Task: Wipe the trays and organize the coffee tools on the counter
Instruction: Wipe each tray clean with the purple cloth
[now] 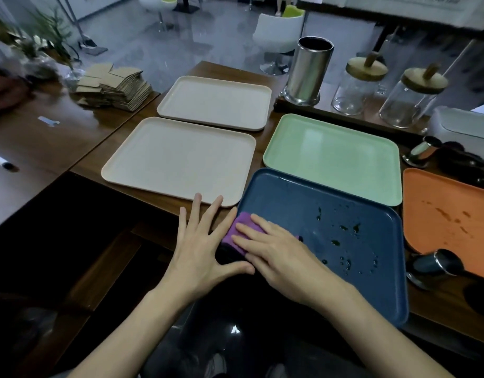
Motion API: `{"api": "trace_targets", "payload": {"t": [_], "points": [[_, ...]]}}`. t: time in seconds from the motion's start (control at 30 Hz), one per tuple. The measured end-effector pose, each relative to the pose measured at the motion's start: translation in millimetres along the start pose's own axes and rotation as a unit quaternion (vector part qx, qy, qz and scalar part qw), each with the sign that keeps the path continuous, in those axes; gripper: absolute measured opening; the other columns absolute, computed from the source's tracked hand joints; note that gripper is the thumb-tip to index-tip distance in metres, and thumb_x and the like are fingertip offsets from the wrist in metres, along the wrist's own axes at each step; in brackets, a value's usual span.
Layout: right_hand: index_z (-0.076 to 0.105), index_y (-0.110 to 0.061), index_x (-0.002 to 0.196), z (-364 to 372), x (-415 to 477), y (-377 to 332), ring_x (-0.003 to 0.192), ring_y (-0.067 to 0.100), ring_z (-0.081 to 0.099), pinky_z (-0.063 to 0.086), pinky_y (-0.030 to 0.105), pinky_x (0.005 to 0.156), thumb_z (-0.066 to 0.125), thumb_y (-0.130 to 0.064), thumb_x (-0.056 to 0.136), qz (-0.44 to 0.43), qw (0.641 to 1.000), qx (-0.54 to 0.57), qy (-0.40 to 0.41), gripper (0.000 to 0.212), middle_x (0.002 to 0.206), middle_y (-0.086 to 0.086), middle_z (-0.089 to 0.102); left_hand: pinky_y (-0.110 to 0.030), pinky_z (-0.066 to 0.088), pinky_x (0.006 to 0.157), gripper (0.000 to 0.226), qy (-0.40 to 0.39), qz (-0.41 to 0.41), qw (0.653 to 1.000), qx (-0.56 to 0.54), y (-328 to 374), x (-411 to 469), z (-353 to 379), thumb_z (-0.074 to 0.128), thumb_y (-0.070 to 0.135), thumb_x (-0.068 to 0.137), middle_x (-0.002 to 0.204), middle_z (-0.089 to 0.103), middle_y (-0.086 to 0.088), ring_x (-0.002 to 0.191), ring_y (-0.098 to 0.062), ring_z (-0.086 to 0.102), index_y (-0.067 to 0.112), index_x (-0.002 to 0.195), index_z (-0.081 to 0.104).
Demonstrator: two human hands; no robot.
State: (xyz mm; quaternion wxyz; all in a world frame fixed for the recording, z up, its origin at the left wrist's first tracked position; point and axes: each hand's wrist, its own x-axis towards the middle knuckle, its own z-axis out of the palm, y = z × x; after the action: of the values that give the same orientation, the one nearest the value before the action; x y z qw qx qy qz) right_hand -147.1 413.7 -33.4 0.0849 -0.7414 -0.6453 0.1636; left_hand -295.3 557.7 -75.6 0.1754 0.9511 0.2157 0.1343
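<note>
- Head view: a blue tray (311,192) sits on the wooden counter (153,201), with dark droplets scattered over its middle and right part.
- The right hand (279,252) lies flat, fingers straight, pressing a purple cloth (242,227) at the tray's 9 o'clock edge.
- The left hand (199,244) is spread wide, palm down, at the cloth's 8 o'clock.
- From the blue tray, a green tray (330,156) lies at 12 o'clock, a stained orange tray (448,214) at 3 o'clock, and a cream tray (180,159) at 10 o'clock.

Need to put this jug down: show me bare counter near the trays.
Bare wood lies left of the near beige tray, up to the cardboard sleeve stack. The far beige tray and green tray are empty too. Crowded: around the orange tray, with steel cups and glass jars.
</note>
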Motion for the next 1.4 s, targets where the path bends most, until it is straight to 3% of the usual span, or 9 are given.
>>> {"api": "trace_targets", "payload": {"t": [0.23,0.33,0.47,0.77,0.87,0.97,1.17,1.4], "points": [[0.035,-0.032,0.155,2.7,4.3,4.1,0.155,0.016,0.009,0.011,0.037,0.126,0.007,-0.053,0.094,0.013,1.0,-0.001,0.009,0.07,0.164,-0.013,0.024,-0.061,-0.006,0.122,0.11,-0.029,0.011,1.0,0.003,-4.5,1.1,-4.5,0.034,0.099,0.072,0.171,0.008,0.004,0.154,-0.024,-0.024,0.034,0.16,0.025],[0.034,-0.033,0.156,1.8,4.3,3.8,0.155,0.014,0.007,0.011,0.036,0.126,0.012,-0.052,0.098,0.021,1.0,0.009,0.015,0.065,0.164,-0.015,0.022,-0.059,-0.008,0.122,0.11,-0.029,0.01,0.999,-0.013,-5.2,0.2,-4.6,0.036,0.098,0.073,0.17,0.01,0.003,0.154,-0.023,-0.024,0.033,0.16,0.025],[0.034,-0.031,0.156,0.2,10.0,4.6,0.155,0.015,0.006,0.011,0.039,0.126,0.033,-0.037,0.108,0.052,0.998,0.013,0.033,0.048,0.165,-0.013,0.022,-0.058,-0.009,0.122,0.106,-0.026,0.011,0.999,-0.028,-5.2,-1.0,-3.2,0.042,0.093,0.076,0.17,0.009,0.004,0.154,-0.023,-0.024,0.032,0.161,0.023],[0.028,-0.023,0.158,-10.1,35.6,25.8,0.156,0.023,0.005,0.006,0.039,0.125,0.029,-0.032,0.109,0.116,0.991,-0.03,0.052,0.05,0.167,-0.004,0.019,-0.063,-0.005,0.122,0.101,-0.03,0.024,0.999,0.013,-13.1,-2.9,-7.5,0.033,0.093,0.081,0.17,0.01,0.007,0.154,-0.026,-0.022,0.031,0.16,0.027],[0.04,-0.016,0.151,-20.3,57.7,38.5,0.153,0.028,0.012,0.018,0.045,0.123,0.031,-0.03,0.108,0.137,0.987,-0.038,0.08,0.046,0.162,0.002,0.032,-0.064,-0.004,0.122,0.102,-0.029,0.032,0.998,0.035,-13.7,-1.5,-9.9,0.034,0.094,0.08,0.169,0.013,0.007,0.155,-0.026,-0.021,0.029,0.159,0.031],[0.051,-0.01,0.136,-29.9,71.2,43.6,0.142,0.029,0.026,0.029,0.042,0.113,0.033,-0.03,0.107,0.138,0.984,-0.064,0.092,0.04,0.145,0.005,0.049,-0.065,-0.002,0.122,0.104,-0.042,0.043,0.997,0.056,-12.6,5.0,-14.8,0.039,0.095,0.077,0.169,0.015,0.007,0.155,-0.025,-0.021,0.028,0.156,0.037],[0.042,-0.009,0.145,-29.7,64.6,37.0,0.147,0.027,0.023,0.023,0.038,0.118,0.038,-0.03,0.106,0.136,0.985,-0.045,0.099,0.045,0.155,0.008,0.04,-0.065,-0.005,0.122,0.103,-0.078,0.051,0.991,0.101,-9.7,16.8,-19.3,0.033,0.1,0.072,0.171,0.001,0.008,0.152,-0.026,-0.028,0.038,0.155,0.035],[0.033,-0.015,0.154,-22.6,69.9,50.1,0.153,0.028,0.012,0.018,0.044,0.123,0.033,-0.036,0.108,0.153,0.981,-0.082,0.089,0.051,0.163,0.002,0.031,-0.066,-0.005,0.121,0.098,-0.091,0.054,0.989,0.108,-10.4,17.8,-19.7,0.03,0.101,0.072,0.171,0.006,0.005,0.153,-0.028,-0.026,0.044,0.15,0.042]]}}
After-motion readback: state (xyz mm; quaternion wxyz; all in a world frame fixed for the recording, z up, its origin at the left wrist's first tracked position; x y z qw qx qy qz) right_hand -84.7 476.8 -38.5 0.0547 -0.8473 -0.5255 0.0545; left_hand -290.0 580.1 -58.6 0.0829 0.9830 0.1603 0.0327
